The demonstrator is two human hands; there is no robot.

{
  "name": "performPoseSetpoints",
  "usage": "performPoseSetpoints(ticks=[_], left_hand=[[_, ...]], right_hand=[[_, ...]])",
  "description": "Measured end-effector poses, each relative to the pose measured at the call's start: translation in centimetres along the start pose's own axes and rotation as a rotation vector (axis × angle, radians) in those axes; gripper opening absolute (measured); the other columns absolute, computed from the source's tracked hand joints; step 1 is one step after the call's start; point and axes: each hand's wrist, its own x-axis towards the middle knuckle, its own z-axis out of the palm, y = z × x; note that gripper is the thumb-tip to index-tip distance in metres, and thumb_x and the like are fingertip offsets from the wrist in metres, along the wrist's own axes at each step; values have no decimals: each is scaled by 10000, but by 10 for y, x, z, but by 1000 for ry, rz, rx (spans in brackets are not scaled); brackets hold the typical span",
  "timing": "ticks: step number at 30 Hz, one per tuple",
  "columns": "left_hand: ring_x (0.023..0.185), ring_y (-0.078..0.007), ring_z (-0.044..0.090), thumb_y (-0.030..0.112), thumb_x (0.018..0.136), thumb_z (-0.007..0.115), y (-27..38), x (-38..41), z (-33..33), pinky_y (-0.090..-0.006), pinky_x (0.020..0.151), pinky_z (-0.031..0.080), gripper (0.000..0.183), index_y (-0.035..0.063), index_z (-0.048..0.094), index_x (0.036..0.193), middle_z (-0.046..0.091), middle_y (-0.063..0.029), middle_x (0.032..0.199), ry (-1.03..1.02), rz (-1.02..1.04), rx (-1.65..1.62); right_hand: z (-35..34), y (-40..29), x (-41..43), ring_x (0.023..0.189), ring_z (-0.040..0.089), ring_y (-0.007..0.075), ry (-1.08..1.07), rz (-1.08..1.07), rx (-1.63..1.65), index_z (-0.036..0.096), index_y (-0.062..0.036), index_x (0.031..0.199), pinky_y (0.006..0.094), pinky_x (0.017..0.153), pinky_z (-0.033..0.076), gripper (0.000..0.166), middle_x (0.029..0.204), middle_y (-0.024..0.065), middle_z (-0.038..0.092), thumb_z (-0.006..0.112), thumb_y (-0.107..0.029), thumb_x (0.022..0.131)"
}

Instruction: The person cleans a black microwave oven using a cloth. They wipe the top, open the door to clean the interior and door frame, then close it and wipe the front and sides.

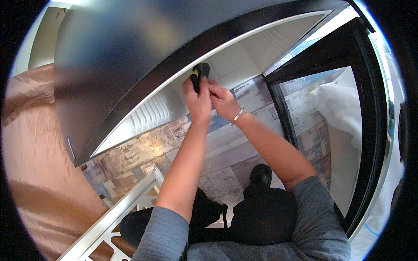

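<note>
My left hand (198,102) is wrapped around a black-and-yellow hand tool (201,69) whose exact kind I cannot tell. My right hand (224,100), with a silver bangle at its wrist, meets the left one from the right. Its fingers curl around a dark part, apparently the lower end of the same tool. Both hands are at the front opening of a black cabinet, which looks like a beverage cooler (130,65). The cooler's white inner liner (153,112) has ribbed side walls. Whatever the tool touches is hidden.
The cooler's black-framed glass door (354,49) stands open on my right, white sheeting (339,98) showing through it. Brown plastic sheeting (36,156) lies at left. A white slatted frame (114,210) rises by my left leg. The floor is patchwork wood-look planks (225,150).
</note>
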Motion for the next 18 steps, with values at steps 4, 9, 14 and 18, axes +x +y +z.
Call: performPoseSetpoints(ticks=[4, 9, 14, 18], left_hand=[[1222, -432, 606, 85, 952, 641, -20, 47, 5, -495, 1059, 467, 323, 8, 676, 1264, 644, -240, 1325, 6, 362, 185], [1509, -434, 380, 27, 923, 630, -51, 77, 50, -506, 1263, 320, 568, 71, 563, 1485, 443, -193, 1625, -490, 369, 530], [1503, -478, 379, 52, 935, 609, -59, 41, 58, -537, 1270, 296, 566, 5, 540, 1495, 442, -236, 1620, -515, 407, 418], [1478, -501, 406, 71, 949, 599, -54, 23, 43, -552, 1254, 317, 503, -21, 586, 1443, 500, -246, 1569, -523, 482, 369]], right_hand=[[-8, 15, 12, 1292, 620, 256, 26, 68, -119, 669, -14, 1347, 367, 1092, 503, 403, 1378, 153, 665, 560, 64, 967], [-34, 28, 14, 1212, 650, 374, 384, 64, -300, 683, -15, 1292, 416, 1066, 519, 443, 1327, 211, 669, 576, 122, 884], [-60, 20, 37, 1363, 563, 389, 88, -200, -814, 586, 7, 1426, 445, 1190, 436, 537, 1456, 222, 600, 524, 43, 895], [-54, 23, 36, 1380, 559, 357, -96, -144, -986, 562, -14, 1468, 434, 1183, 445, 526, 1494, 207, 578, 537, -70, 946]])
